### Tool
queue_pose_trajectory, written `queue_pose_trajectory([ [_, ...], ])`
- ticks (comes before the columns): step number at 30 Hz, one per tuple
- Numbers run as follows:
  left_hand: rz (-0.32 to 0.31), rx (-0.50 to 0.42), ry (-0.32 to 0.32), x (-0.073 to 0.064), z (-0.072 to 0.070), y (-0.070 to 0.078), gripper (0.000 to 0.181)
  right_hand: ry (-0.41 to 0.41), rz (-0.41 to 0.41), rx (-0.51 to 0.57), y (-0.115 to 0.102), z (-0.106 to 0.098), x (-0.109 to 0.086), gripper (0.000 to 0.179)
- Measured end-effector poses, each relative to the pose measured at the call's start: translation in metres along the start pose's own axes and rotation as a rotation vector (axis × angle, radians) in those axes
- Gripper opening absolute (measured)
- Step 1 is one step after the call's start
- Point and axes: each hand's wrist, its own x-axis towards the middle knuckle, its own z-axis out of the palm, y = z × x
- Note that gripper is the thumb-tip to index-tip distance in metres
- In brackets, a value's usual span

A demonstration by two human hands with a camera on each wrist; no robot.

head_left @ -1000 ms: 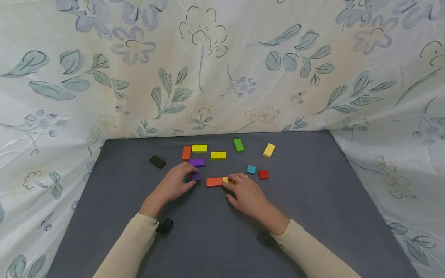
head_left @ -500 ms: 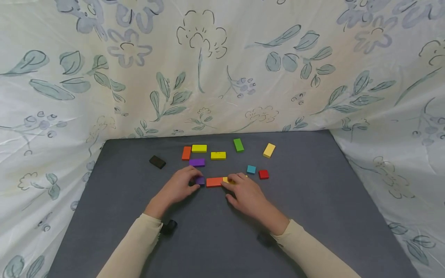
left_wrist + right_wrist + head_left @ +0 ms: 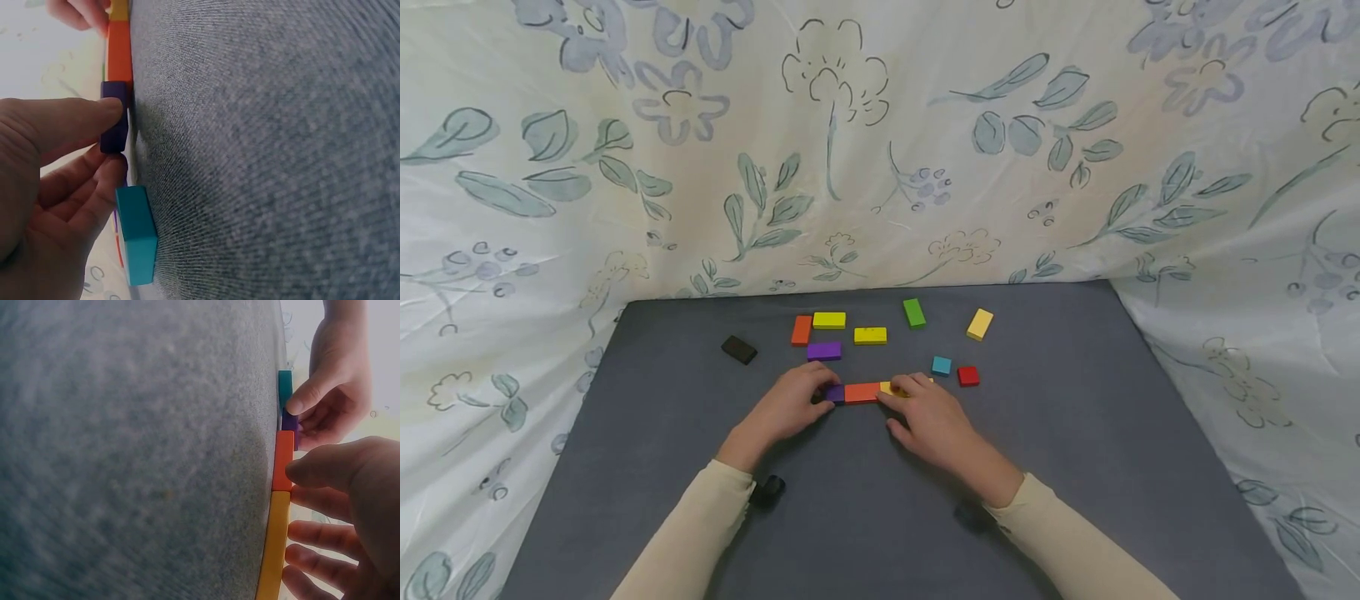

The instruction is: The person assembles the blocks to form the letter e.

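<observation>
My left hand (image 3: pixel 784 408) pinches a dark purple block (image 3: pixel 114 117) between thumb and fingers. In the head view, that block's end meets the orange block (image 3: pixel 862 393). A yellow-orange block (image 3: pixel 275 540) continues the row to the right, end to end with the orange one. Over it lies my right hand (image 3: pixel 928 419), its fingers extended and their tips touching the row around the joint of the orange and yellow-orange blocks; the thumb stands off the row in the head view. A teal block (image 3: pixel 137 234) sits beside the left fingers, hidden by that hand in the head view.
Behind the row lie a purple block (image 3: pixel 824 351), a red-orange block (image 3: pixel 802 330), two yellow blocks (image 3: pixel 870 336), a green block (image 3: pixel 914 313) and a pale yellow block (image 3: pixel 980 324). Small blue (image 3: pixel 942 366) and red (image 3: pixel 968 377) blocks lie right, a black block (image 3: pixel 739 349) left.
My left hand has slid the dark purple block rightward, closing the gap to the orange block. The right hand has stayed in place over the row.
</observation>
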Motion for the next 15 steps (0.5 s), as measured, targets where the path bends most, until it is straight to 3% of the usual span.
queue_pose_trajectory([
  [15, -0.025, 0.023, -0.023, 0.0006, 0.0002, 0.0041, 0.034, 0.003, 0.000, 0.003, -0.0002, 0.0008, -0.0009, 0.050],
])
